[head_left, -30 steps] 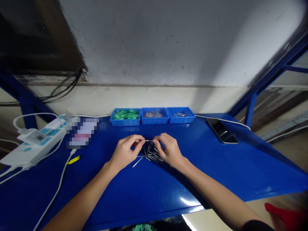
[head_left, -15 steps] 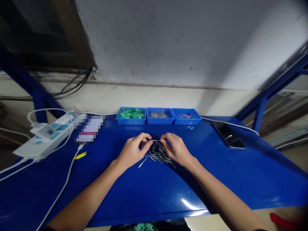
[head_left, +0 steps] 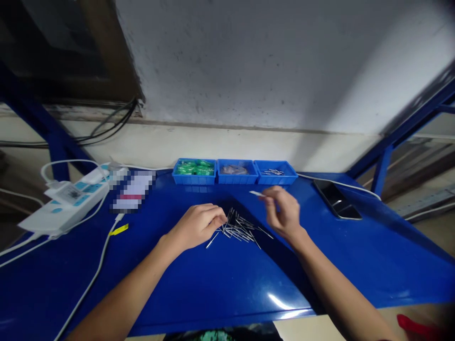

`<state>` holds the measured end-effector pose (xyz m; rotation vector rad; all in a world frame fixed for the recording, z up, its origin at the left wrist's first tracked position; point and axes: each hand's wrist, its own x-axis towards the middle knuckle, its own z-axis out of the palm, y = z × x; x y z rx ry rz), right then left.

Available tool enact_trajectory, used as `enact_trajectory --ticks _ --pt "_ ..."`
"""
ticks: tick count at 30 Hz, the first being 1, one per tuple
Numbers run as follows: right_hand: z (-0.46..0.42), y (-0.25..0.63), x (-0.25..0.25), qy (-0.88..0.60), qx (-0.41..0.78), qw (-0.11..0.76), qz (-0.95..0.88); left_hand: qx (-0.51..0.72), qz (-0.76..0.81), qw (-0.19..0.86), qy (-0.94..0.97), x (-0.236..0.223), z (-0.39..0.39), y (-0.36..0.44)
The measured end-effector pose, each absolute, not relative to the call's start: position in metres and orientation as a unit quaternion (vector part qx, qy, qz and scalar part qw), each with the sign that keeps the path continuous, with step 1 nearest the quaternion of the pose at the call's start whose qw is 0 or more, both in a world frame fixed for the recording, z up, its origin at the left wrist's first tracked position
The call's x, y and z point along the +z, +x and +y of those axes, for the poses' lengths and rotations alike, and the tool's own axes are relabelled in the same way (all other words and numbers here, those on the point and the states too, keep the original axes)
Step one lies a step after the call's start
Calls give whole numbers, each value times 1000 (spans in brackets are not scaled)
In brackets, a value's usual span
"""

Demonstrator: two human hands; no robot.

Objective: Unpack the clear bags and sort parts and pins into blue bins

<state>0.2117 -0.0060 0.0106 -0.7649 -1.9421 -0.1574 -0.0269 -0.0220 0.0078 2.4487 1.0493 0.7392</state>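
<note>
A pile of slim metal rods (head_left: 240,230) lies loose on the blue table (head_left: 227,279). My right hand (head_left: 284,210) is raised to the right of the pile, thumb and fingers pinched on one thin metal rod (head_left: 256,193), which points left and catches the light. At the left edge of the pile is my left hand (head_left: 202,225), its fingers closed together and bent down over the rods. Its fingertips are partly hidden, so what they hold, if anything, does not show.
Along the wall stand three blue bins: one with green packets (head_left: 195,178), one with small pale brownish pieces (head_left: 237,178), one with a few metal rods (head_left: 276,180). A dark phone (head_left: 337,199) lies right. A white power strip (head_left: 67,201), a phone (head_left: 133,189) and cables occupy the left.
My hands have moved apart from the rod between them. The right has gone right and up with a rod; the left has lowered to the pile.
</note>
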Motion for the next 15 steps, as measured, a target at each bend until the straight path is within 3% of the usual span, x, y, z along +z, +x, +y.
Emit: enact_trajectory --ticks 3,5,7,10,12,15 --pt "3 225 16 -353 -135 637 -673 220 407 159 872 13 -20 -33" --pt "14 235 23 -438 -187 643 -600 208 428 155 865 14 -19 -35" --pt "25 249 28 -558 -197 582 -558 198 446 164 857 14 -17 -36" --pt "36 272 24 -714 -56 358 -599 168 464 187 849 12 -14 -38" --pt "36 283 14 -742 23 259 -619 132 474 206 846 9 -12 -43" --pt "31 286 -2 -684 112 216 -688 88 482 216 845 2 -7 -56"
